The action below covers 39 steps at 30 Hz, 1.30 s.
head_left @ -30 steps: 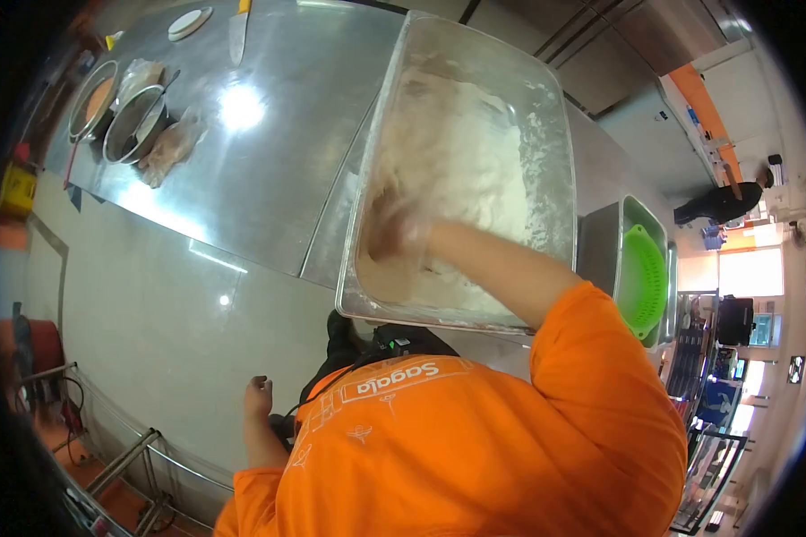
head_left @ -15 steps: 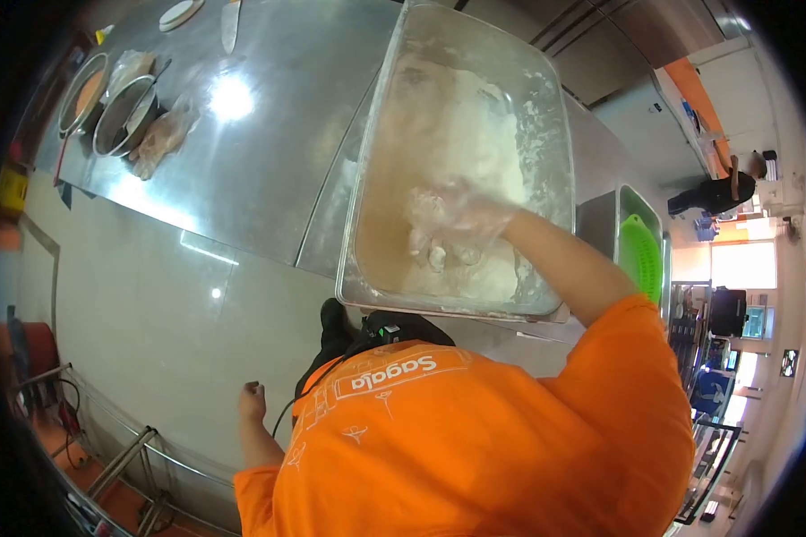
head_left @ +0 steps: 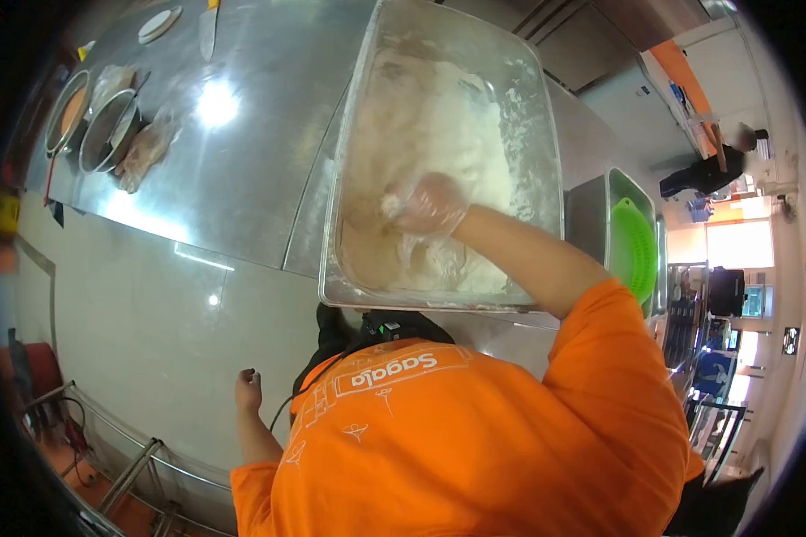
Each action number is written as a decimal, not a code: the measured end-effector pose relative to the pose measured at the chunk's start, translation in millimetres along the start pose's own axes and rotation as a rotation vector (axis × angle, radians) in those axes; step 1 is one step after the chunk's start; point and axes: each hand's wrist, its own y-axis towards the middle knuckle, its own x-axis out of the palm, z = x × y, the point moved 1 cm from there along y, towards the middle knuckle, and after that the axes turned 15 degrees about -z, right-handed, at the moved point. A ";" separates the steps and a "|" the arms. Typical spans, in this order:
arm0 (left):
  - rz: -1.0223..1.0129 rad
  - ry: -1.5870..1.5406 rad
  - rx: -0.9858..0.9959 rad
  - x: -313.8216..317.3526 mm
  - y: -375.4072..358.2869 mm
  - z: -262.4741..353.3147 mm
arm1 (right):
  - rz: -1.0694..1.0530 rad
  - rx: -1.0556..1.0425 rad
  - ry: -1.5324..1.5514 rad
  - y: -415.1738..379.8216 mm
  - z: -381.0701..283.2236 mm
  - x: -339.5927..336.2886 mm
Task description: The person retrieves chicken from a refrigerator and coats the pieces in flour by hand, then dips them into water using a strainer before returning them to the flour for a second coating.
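My right hand (head_left: 430,206), in a clear plastic glove, is over the flour (head_left: 475,134) inside a large metal tray (head_left: 330,259). Its fingers are curled in, and a whitish lump shows at their tips; I cannot tell what the lump is. Loose flour with a few floury clumps (head_left: 445,261) lies just below the hand. Down at my left side, away from the tray, hangs my left hand (head_left: 249,391), bare, its fingers curled with a small dark patch at the tips.
On the steel table (head_left: 260,152) lie a knife (head_left: 208,34), a white lid (head_left: 159,25), two metal bowls, one in front (head_left: 107,134), and a plastic bag (head_left: 148,157). A green basket (head_left: 634,251) sits in a metal container to the right. Another person (head_left: 721,166) stands farther off.
My right hand has moved a little up and left in the tray and its fingers are more curled. The whole view has shifted slightly; my left hand still hangs at my side.
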 end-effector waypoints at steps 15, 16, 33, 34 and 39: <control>-0.112 0.069 -0.202 15.9 -14.9 -23.1 | -0.073 0.236 0.353 -4.7 5.8 60.1; -0.103 0.094 -0.213 13.3 -16.3 -21.8 | 0.038 0.037 0.521 22.8 43.6 75.7; -0.088 0.001 -0.172 -1.9 -28.3 -13.9 | 0.062 -0.555 -0.478 17.1 -16.6 43.1; -0.091 0.013 -0.196 -5.0 -29.7 -14.9 | -0.025 -0.438 -0.528 18.3 -10.9 34.5; 0.017 -0.058 -0.009 -22.2 -26.4 6.8 | 0.150 0.052 -0.566 15.7 8.4 -13.4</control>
